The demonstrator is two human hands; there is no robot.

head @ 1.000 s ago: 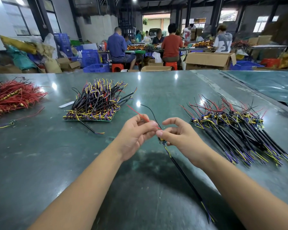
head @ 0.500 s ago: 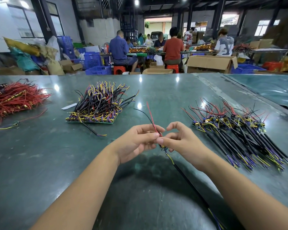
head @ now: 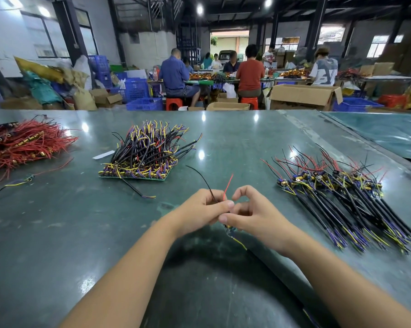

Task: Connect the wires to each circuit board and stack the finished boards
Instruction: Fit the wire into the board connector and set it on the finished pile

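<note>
My left hand [head: 201,210] and my right hand [head: 254,215] meet over the middle of the green table [head: 57,233]. Between them they pinch a small circuit board [head: 230,229], mostly hidden by my fingers. A thin red wire [head: 228,185] and a black wire [head: 201,177] stick up from the pinch, and a black cable [head: 266,263] trails toward me under my right forearm. At the back left lies a stack of wired boards [head: 140,159]. A row of finished wired boards [head: 341,197] spreads out on the right.
A heap of red wires [head: 22,145] lies at the far left, with one loose wired piece [head: 29,178] in front of it. A white paper strip [head: 103,155] lies beside the stack. People sit at tables behind, among boxes and blue crates.
The red wire has swung from leaning left to standing nearly upright. My hands have closed together more tightly over the board, and the view has tilted slightly downward.
</note>
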